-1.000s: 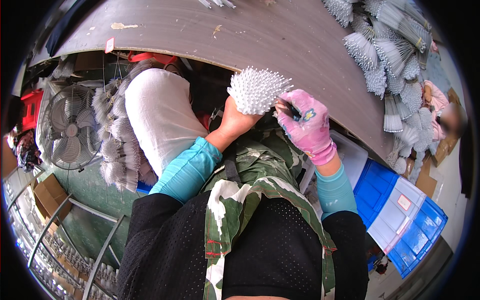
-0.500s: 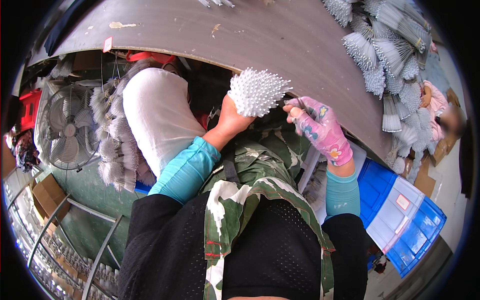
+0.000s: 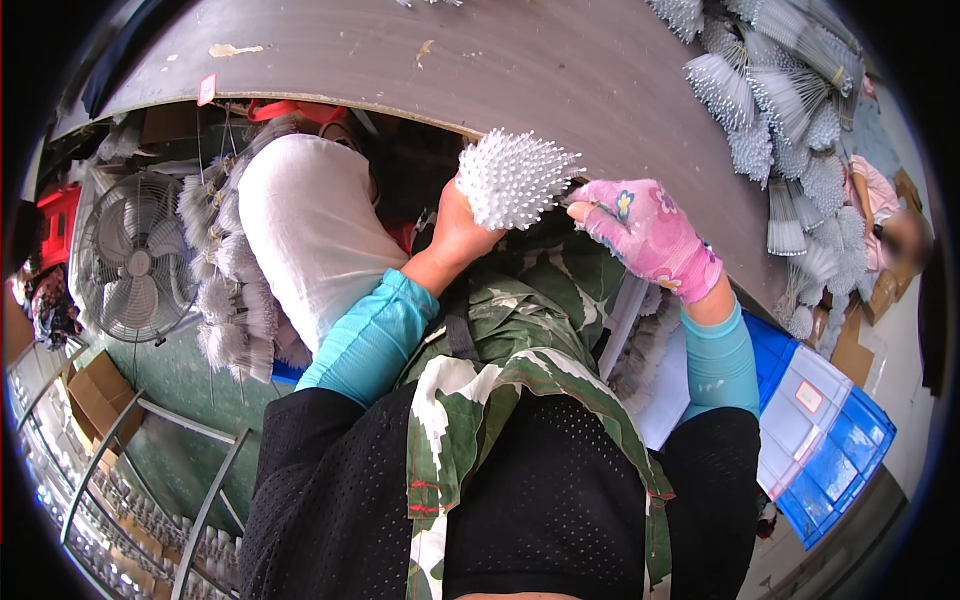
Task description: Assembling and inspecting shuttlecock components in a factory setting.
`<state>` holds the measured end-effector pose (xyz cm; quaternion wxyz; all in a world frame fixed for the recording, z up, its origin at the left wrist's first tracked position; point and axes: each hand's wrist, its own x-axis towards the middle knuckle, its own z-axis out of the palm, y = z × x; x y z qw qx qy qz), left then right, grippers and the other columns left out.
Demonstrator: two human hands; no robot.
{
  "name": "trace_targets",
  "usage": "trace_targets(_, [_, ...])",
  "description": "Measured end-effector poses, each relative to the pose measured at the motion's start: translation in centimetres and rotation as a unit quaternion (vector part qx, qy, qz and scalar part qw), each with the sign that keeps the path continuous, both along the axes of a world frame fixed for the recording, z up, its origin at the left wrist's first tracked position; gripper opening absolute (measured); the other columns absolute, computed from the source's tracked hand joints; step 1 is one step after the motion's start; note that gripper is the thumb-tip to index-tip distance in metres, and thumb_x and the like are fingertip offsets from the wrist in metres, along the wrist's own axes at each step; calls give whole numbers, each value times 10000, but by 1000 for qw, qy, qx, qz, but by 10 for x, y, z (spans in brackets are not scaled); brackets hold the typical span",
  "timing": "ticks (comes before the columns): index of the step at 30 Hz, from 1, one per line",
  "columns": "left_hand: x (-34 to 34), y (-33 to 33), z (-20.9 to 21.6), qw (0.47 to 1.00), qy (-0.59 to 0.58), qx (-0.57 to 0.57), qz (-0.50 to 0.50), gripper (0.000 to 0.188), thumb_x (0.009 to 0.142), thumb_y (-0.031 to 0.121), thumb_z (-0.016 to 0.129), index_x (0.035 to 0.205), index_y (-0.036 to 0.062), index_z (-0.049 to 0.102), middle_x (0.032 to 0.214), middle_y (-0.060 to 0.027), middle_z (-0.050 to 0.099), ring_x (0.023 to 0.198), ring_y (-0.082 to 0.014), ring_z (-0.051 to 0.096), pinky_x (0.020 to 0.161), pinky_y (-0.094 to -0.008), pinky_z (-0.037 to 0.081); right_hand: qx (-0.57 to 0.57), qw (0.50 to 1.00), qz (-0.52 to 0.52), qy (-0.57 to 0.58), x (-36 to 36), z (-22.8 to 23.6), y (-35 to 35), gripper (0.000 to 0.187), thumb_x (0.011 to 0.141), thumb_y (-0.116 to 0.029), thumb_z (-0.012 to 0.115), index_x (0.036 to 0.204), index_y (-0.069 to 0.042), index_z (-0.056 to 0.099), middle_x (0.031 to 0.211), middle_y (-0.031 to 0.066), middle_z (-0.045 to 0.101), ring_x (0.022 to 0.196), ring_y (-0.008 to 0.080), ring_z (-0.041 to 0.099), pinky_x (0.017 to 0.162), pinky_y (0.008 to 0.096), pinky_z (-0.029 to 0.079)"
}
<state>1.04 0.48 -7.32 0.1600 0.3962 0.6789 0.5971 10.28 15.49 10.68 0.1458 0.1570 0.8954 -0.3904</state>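
Head view: a small white tag with a red border (image 3: 207, 89) stands at the left part of the table's near edge, and a matching red-bordered label (image 3: 809, 396) sits on a blue and white bin (image 3: 850, 430) below the right end of the table (image 3: 560, 80); any print on either is too small to tell. Compared with half a second ago, the right hand (image 3: 645, 232) has its fingertips back up close to the bristle bundle (image 3: 517, 180), with more of the back of its pink flowered glove (image 3: 655, 215) showing, and its forearm has swung outward, uncovering more of the greyish bristles (image 3: 650, 345) just below the table's near edge. The left hand (image 3: 462, 225) and the bundle have hardly moved. That bundle appears just in front of the table's near edge, its head overlapping that edge in view: a dense, rounded fan of thin white stems, each tipped with a small bright bead, splayed wider toward the right. The bare left hand is wrapped firmly around its lower left side. The right hand's fingers are curled together beside the bundle's right edge; whether they pinch anything, or touch the beads, I cannot tell. Many similar white-tipped bundles (image 3: 752, 100) lie heaped on the table's right end.
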Motion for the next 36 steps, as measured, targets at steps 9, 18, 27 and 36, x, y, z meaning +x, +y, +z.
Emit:
trace_targets(9, [0,0,1,1000,5,0,-7,381,761,103,704,1124,32,614,1140,-98,635,1078,-213,586,945,-315,428,111,986,124,-4,-13,5,2,267,892,-319,560,881,-62,631,755,166,612,758,367,591,657,432,461])
trace_targets(18, [1,-2,-4,999,-42,-13,4,428,767,116,708,1165,23,582,1168,-98,623,1104,-205,576,958,-310,421,144,973,157,-86,-27,22,6,279,888,-334,564,867,-64,633,730,171,602,742,354,589,657,421,464])
trace_targets(27, [3,-2,6,999,2,-32,-13,353,759,67,671,1109,64,625,1116,-87,640,1068,-222,590,930,-318,436,-239,955,-175,24,6,-16,-10,198,806,-3,643,991,67,642,868,52,670,838,99,613,749,247,494])
trace_targets(36, [1,0,13,992,118,-46,-7,348,771,77,654,1118,84,624,1138,-88,628,1074,-245,582,934,-339,436,-54,983,-102,144,7,-34,-21,185,775,-26,678,946,25,630,855,68,650,755,113,609,699,259,493])
